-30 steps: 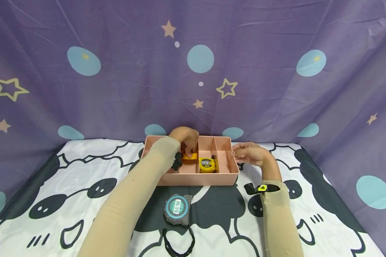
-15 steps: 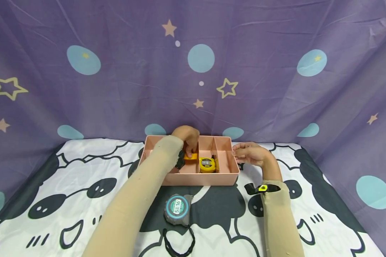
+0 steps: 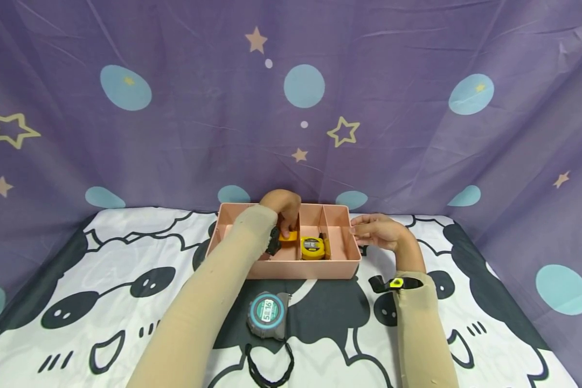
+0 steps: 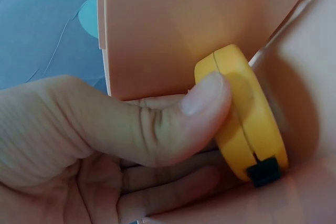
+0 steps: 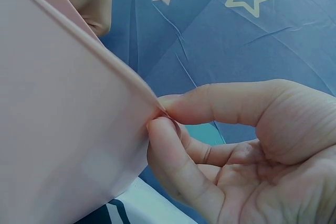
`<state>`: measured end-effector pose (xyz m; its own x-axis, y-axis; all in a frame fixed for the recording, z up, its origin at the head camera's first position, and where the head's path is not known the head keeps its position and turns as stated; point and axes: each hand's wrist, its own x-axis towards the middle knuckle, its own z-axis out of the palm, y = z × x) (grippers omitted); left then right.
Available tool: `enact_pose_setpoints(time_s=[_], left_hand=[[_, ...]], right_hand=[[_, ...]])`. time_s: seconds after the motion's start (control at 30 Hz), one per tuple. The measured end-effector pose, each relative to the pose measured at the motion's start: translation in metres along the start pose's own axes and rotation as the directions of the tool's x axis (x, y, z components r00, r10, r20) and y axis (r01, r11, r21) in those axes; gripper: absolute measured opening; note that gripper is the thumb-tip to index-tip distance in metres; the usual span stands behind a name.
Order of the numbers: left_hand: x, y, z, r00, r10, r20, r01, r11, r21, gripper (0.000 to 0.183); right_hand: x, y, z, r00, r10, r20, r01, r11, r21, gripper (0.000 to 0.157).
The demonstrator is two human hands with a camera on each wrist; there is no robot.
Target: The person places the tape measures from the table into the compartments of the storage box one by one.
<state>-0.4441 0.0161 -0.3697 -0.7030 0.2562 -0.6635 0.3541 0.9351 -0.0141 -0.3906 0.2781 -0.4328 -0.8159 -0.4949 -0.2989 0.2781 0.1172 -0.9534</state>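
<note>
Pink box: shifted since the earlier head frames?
No, no visible shift: the pink box keeps the same place against the printed cloth.

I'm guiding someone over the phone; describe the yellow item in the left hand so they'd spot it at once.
Find the long pink box, then the left hand inside it. It pinches a small, rounded yellow item with a black tab. Unlike the labelled yellow tape measure one compartment over, it is held.
</note>
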Motion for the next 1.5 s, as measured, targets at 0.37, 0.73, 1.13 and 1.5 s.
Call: enact_pose_setpoints(time_s=[0.37, 0.73, 1.13, 1.5], left_hand=[[0.0001, -0.0040, 0.0015, 1.000, 0.029, 0.009, -0.029, 1.000, 0.008, 0.054], [0.0016, -0.0020, 0.0029, 0.999, -0.011, 0.033, 0.012, 0.999, -0.035, 0.048], [0.0024, -0.0025, 0.0038, 0.999, -0.021, 0.033, 0.022, 0.999, -0.032, 0.052], [0.0022, -0.0033, 0.0049, 0.998, -0.009, 0.057, 0.012, 0.999, -0.038, 0.040]], right_hand=[[-0.0019, 0.0006, 0.0003, 1.000, -0.006, 0.024, 0.005, 0.999, 0.047, 0.014], [-0.0030, 0.0008, 0.0004, 1.000, 0.014, -0.001, -0.014, 0.999, 0.041, 0.016], [-0.0026, 0.0010, -0.0010, 1.000, 0.009, -0.003, -0.009, 1.000, 0.022, 0.016], [0.0006, 0.0011, -0.0013, 1.000, -0.002, 0.012, 0.001, 1.000, 0.009, 0.016]])
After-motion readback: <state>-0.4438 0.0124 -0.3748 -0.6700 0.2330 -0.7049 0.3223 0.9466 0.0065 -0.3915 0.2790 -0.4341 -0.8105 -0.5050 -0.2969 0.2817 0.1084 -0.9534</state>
